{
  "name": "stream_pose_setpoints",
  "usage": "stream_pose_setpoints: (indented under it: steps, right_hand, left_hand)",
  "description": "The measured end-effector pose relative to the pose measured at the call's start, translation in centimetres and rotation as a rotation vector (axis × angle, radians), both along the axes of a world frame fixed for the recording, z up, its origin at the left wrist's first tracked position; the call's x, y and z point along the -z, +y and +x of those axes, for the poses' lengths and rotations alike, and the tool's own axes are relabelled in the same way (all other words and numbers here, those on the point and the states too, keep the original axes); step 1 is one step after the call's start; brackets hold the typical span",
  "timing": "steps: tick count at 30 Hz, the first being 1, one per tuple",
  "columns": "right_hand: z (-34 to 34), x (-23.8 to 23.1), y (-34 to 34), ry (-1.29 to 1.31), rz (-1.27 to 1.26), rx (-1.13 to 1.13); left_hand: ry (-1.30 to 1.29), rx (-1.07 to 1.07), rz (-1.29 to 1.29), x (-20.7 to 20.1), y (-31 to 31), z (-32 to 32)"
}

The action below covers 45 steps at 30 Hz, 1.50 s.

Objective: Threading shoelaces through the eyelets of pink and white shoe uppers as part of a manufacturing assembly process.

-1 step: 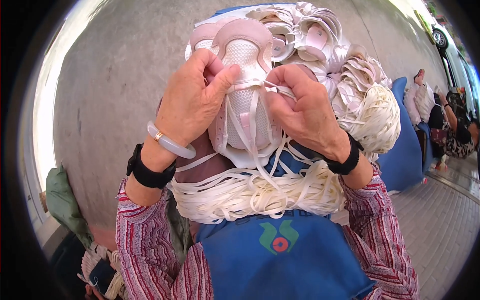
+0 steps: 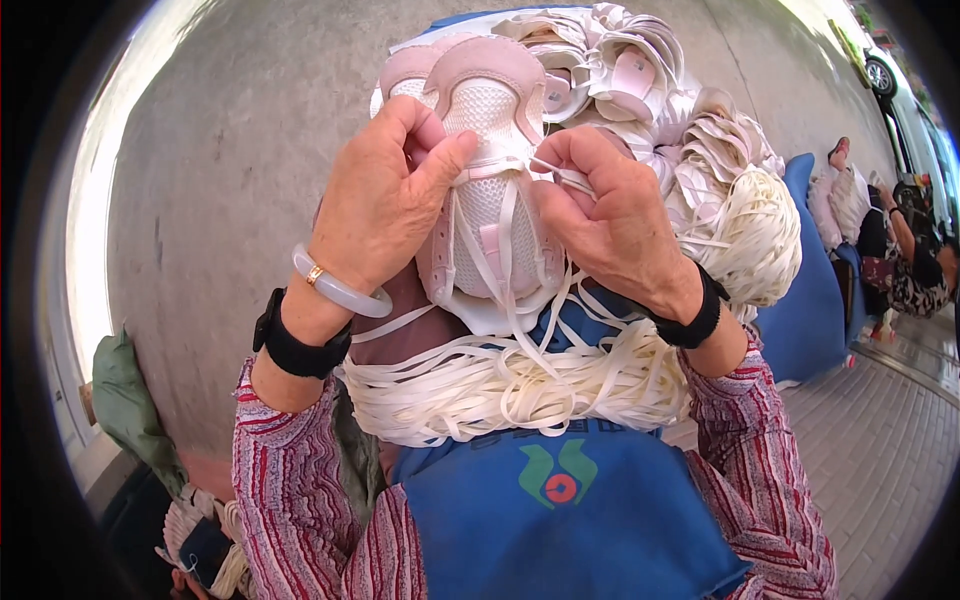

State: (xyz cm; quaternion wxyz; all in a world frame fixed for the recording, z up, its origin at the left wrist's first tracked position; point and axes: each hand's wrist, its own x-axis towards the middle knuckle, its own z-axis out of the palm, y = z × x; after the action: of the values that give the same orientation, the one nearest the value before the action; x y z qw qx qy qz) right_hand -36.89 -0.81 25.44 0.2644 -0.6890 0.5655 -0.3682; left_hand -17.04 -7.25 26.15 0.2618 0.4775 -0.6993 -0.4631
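A pale pink and white shoe upper (image 2: 490, 215) lies in front of me, its mesh tongue (image 2: 482, 108) pointing away. Across it runs a flat white shoelace (image 2: 507, 215), crossed near the middle, its tails hanging toward me. My left hand (image 2: 385, 185) pinches the lace at the left side of the tongue, thumb against curled fingers; the exact grip is partly hidden. On the right side my right hand (image 2: 615, 210) is closed on the same lace, with a short strand taut toward the crossing. A thick bundle of white laces (image 2: 515, 390) lies across my lap, nearer than the upper.
More shoe uppers (image 2: 635, 75) are stacked at the far right, beside another hank of laces (image 2: 755, 240). A blue cloth (image 2: 570, 520) covers my lap. A green bag (image 2: 130, 400) stands at the left. Another person (image 2: 910, 250) sits at the far right, near a parked vehicle (image 2: 880, 75).
My right hand has shifted very slightly to the right with the lace. My left hand and the upper look almost unchanged.
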Motion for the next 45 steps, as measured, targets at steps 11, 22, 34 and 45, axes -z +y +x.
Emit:
stream_pose_setpoints:
  steps: [11, 22, 34, 45]
  right_hand:
    - [0.4, 0.4, 0.2, 0.14, -0.25, -0.089]
    - [0.3, 0.0, 0.9, 0.248, -0.202, -0.107]
    - [2.9, -1.4, 5.6, 0.527, 0.158, -0.193]
    - [3.6, 0.4, 6.6, 0.64, 0.148, -0.122]
  left_hand:
    - [0.147, 0.0, 0.188, 0.4, 1.2, 0.5]
    - [0.119, -0.025, 0.213, 1.1, 1.0, 1.1]
    - [0.086, -0.032, 0.313, 1.0, 2.4, 1.7]
    - [-0.188, 0.157, 0.317, 0.6, 3.8, 2.6]
